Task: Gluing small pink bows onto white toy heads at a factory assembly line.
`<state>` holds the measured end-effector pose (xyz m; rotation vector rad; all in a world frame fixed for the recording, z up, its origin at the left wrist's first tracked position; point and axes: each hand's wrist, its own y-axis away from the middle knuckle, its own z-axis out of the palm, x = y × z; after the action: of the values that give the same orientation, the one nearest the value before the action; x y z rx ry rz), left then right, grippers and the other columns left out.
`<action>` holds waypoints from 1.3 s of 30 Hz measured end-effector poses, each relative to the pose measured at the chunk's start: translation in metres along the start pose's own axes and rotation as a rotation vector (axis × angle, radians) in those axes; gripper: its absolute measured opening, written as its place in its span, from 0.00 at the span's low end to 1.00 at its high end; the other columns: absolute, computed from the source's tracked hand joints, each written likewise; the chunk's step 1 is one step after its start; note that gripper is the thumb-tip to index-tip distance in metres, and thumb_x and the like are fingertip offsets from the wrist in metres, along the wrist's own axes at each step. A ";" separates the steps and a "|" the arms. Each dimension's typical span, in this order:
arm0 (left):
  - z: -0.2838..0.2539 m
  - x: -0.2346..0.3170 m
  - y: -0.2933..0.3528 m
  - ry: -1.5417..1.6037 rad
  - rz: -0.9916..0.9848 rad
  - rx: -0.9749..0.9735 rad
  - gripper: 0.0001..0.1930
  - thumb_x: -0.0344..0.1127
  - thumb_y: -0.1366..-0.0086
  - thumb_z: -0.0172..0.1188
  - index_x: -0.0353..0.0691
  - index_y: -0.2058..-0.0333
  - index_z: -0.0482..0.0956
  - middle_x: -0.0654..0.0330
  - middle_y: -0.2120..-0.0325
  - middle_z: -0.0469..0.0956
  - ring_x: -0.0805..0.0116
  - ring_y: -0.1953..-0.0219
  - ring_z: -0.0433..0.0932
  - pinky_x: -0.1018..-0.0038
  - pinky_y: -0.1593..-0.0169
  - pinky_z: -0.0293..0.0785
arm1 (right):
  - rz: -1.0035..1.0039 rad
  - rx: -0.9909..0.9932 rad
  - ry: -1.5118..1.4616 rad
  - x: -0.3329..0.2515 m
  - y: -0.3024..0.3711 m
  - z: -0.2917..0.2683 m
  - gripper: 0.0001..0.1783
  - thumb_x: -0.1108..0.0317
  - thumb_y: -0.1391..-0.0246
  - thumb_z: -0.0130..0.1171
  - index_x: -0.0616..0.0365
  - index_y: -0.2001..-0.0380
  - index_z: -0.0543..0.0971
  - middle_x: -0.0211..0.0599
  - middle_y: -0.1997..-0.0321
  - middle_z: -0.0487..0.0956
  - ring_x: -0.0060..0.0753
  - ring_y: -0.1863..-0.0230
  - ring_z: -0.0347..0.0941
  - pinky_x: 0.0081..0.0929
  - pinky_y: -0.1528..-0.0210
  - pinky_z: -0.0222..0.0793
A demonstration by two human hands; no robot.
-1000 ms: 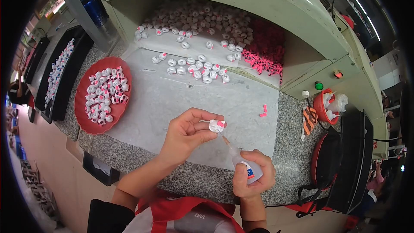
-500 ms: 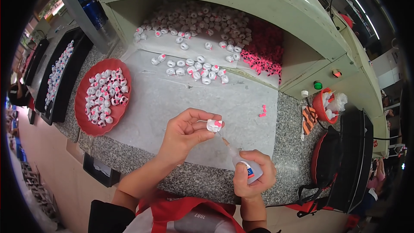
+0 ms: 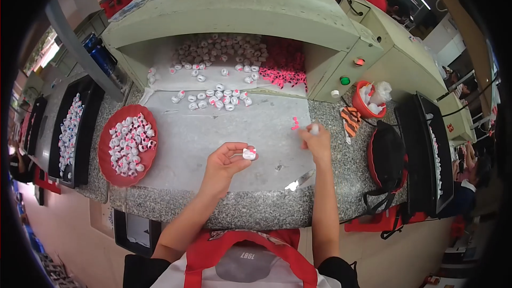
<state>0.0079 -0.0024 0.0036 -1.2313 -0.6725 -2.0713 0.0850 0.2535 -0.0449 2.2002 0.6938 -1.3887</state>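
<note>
My left hand (image 3: 224, 162) holds a small white figure head (image 3: 249, 153) with a pink patch between its thumb and fingertips, above the paper sheet. Farther forward on the right, my right hand (image 3: 319, 141) is closed and blurred. A whitish part of the squeeze bottle (image 3: 314, 128) shows at its fingers; most of the bottle is hidden. Its fingertips are just beside several tiny pink pieces (image 3: 295, 123) on the sheet. More white heads (image 3: 218, 97), some with pink patches, lie in a group at the sheet's far side.
A red scalloped bowl (image 3: 104, 156) of heads stands left, with a black tray (image 3: 68, 177) beyond. The green cabinet (image 3: 229, 18) shelters piled heads and pink pieces (image 3: 282, 74). At right are an orange basket (image 3: 356, 101), striped cloth (image 3: 350, 121) and black bag (image 3: 388, 154).
My right hand has drawn the squeeze bottle away from the head and reached forward to the pink pieces. The left hand still holds the head. The view has shifted, showing more of the cabinet top.
</note>
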 end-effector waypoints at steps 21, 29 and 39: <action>0.010 -0.030 0.022 -0.029 0.042 0.098 0.20 0.19 0.51 0.56 0.31 0.57 0.67 0.53 0.65 0.74 0.66 0.62 0.76 0.76 0.56 0.70 | -0.212 0.081 0.572 -0.010 0.032 0.006 0.15 0.63 0.65 0.59 0.59 0.71 0.77 0.44 0.76 0.77 0.41 0.73 0.74 0.33 0.67 0.68; 0.055 0.015 -0.026 -0.056 0.153 0.082 0.18 0.17 0.48 0.54 0.30 0.56 0.68 0.54 0.63 0.74 0.70 0.62 0.75 0.79 0.57 0.70 | -0.039 -0.415 -0.528 -0.115 0.062 -0.019 0.06 0.80 0.63 0.59 0.65 0.75 0.76 0.34 0.75 0.74 0.20 0.79 0.68 0.14 0.81 0.65; 0.103 0.088 -0.026 -0.275 0.245 -0.024 0.16 0.15 0.48 0.52 0.29 0.59 0.70 0.53 0.55 0.68 0.67 0.57 0.72 0.76 0.53 0.71 | -0.032 -0.378 -0.520 -0.177 0.065 -0.041 0.07 0.78 0.63 0.63 0.63 0.77 0.76 0.30 0.79 0.75 0.15 0.78 0.67 0.12 0.77 0.63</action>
<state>0.0156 0.0644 0.1239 -1.5476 -0.5852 -1.7330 0.0891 0.1967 0.1398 1.4615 0.7215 -1.6004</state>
